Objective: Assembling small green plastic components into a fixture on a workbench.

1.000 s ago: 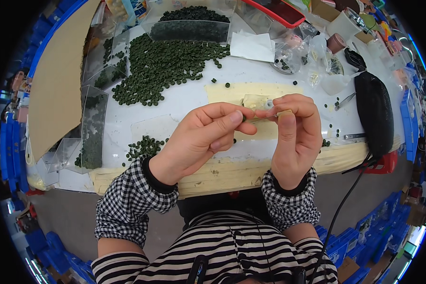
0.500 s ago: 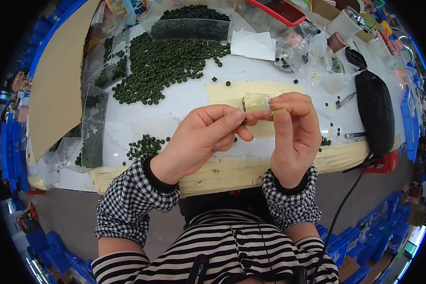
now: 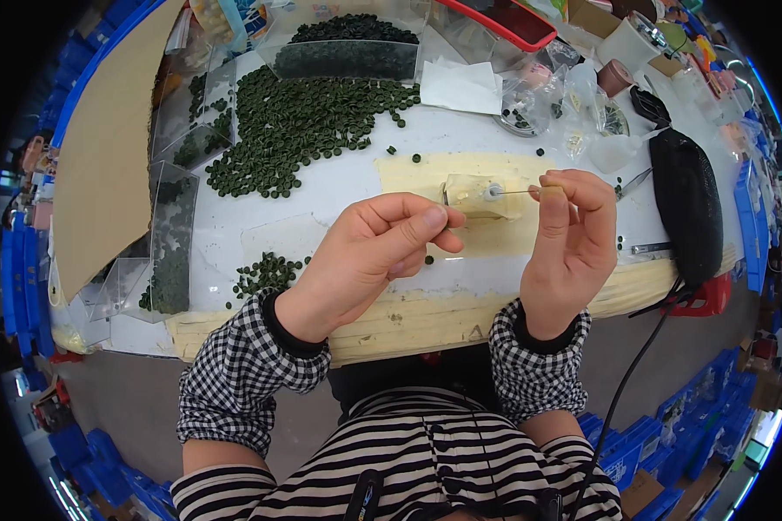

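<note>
Right hand [image 3: 568, 252] shifted rightward, pinching rod [image 3: 518, 192] over worktable [image 3: 221, 260]; left grip [image 3: 382, 247] closed, contents hidden.

Cardboard [image 3: 104, 165]: brown sheet, left side
Phone [image 3: 514, 21]: red-edged, top, right of centre
Paper [image 3: 460, 88]: white, upper centre
Pouch [image 3: 688, 204]: black, right side
Crates [image 3: 627, 449]: blue, lower right

Left hand [image 3: 382, 243] to right hand [image 3: 569, 247]: gap left, bounded beyond by thin rod [image 3: 518, 192], taped block [image 3: 469, 195].
Cardboard sheet [image 3: 109, 148]: left side blocked.
Green pile [image 3: 300, 122]: far side obstructed.
</note>
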Action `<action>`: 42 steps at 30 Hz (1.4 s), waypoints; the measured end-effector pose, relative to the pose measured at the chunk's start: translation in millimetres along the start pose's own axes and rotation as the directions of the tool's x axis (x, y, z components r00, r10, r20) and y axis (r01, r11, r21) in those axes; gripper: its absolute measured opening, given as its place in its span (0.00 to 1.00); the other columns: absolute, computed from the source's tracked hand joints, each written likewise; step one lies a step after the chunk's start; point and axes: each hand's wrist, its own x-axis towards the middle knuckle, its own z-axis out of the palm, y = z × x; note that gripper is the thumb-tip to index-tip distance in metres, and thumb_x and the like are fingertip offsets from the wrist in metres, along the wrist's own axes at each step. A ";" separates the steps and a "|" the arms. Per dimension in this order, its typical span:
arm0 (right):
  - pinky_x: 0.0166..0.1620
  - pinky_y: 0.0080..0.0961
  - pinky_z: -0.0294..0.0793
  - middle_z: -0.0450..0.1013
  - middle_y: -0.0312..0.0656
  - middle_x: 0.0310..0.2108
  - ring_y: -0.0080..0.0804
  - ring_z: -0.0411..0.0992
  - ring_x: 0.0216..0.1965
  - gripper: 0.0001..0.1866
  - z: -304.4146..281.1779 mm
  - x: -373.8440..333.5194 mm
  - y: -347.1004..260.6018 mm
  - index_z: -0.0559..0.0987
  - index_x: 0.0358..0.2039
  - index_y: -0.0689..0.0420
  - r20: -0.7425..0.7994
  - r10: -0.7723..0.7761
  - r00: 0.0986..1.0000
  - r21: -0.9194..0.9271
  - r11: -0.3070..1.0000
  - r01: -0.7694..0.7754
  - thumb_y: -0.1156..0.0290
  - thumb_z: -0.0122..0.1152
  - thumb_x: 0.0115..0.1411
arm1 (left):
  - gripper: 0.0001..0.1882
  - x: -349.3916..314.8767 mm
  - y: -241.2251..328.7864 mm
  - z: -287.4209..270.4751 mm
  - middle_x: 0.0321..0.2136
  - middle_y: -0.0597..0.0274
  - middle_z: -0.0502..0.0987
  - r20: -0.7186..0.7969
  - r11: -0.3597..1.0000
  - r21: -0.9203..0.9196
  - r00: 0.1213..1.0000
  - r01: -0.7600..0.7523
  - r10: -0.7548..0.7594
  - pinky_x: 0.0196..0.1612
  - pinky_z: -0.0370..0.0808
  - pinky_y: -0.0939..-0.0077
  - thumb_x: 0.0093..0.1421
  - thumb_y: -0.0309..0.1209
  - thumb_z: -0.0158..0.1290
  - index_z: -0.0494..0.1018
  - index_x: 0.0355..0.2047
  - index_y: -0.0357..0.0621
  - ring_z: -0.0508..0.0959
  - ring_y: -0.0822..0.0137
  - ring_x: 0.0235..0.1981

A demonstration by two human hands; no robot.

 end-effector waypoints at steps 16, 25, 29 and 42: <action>0.39 0.31 0.68 0.73 0.43 0.31 0.40 0.69 0.35 0.08 -55.2 13.5 2.6 0.77 0.33 0.60 0.103 0.010 0.995 -0.510 0.859 0.044 0.77 0.62 0.51 | 0.12 1.5 -3.8 -0.3 0.33 0.59 0.78 -0.092 0.997 -0.042 0.994 -0.066 0.062 0.22 0.57 0.89 0.63 0.27 0.50 0.71 0.46 0.38 0.57 0.84 0.17; 0.37 0.31 0.65 0.72 0.37 0.25 0.37 0.67 0.31 0.04 -81.1 1.9 20.6 0.78 0.25 0.57 0.267 0.085 0.960 -0.696 0.706 0.131 0.76 0.65 0.47 | 0.12 2.2 -4.5 -1.5 0.34 0.60 0.78 -0.112 0.998 -0.018 0.992 -0.065 0.063 0.22 0.56 0.90 0.62 0.26 0.51 0.71 0.46 0.38 0.57 0.85 0.17; 0.39 0.31 0.64 0.70 0.36 0.25 0.36 0.66 0.32 0.05 -75.0 1.0 20.9 0.77 0.24 0.57 0.283 0.102 0.954 -0.752 0.641 0.154 0.75 0.66 0.46 | 0.11 2.4 -3.7 0.6 0.34 0.61 0.78 -0.124 0.998 -0.021 0.990 -0.065 0.062 0.22 0.57 0.90 0.63 0.26 0.50 0.72 0.45 0.38 0.57 0.85 0.18; 0.32 0.26 0.68 0.72 0.39 0.24 0.32 0.69 0.28 0.05 -65.2 1.2 17.0 0.75 0.24 0.61 0.218 0.199 0.955 -0.543 0.838 -0.051 0.80 0.63 0.46 | 0.10 1.2 -3.0 -3.0 0.35 0.59 0.79 -0.081 0.997 -0.048 0.995 -0.062 0.058 0.23 0.58 0.90 0.62 0.26 0.51 0.73 0.44 0.39 0.60 0.85 0.19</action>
